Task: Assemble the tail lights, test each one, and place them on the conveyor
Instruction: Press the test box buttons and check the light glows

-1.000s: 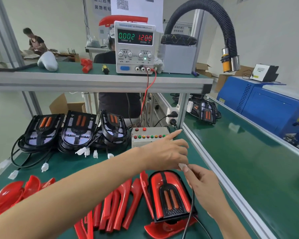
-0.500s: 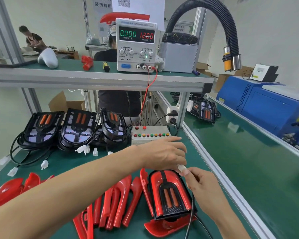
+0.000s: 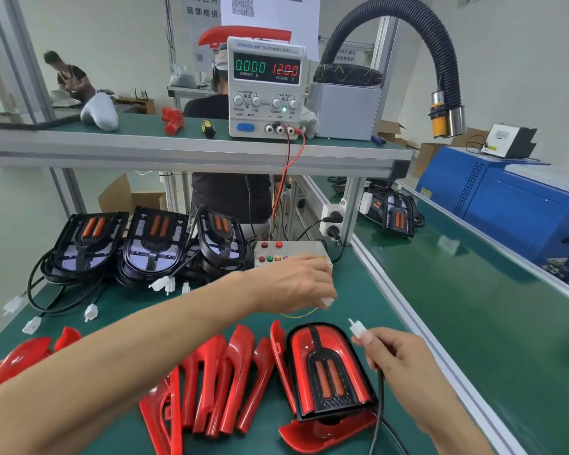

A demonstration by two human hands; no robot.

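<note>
Connectors now pulled apart: right hand (image 3: 404, 359) pinches the tail light's white plug (image 3: 357, 329), left hand (image 3: 296, 280) grips the tester connector (image 3: 327, 302) just beside the button box (image 3: 291, 249). Assembled tail light (image 3: 329, 372) sits on the desk (image 3: 358, 290) between both hands, supply (image 3: 266, 88) reads 0.000 A.

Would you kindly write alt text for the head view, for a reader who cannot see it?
The right hand pinches a white plug beside a red tail light, apart from the socket held by the left hand before a button box. The power supply reads 0.000 A, 12.00 V.
</note>
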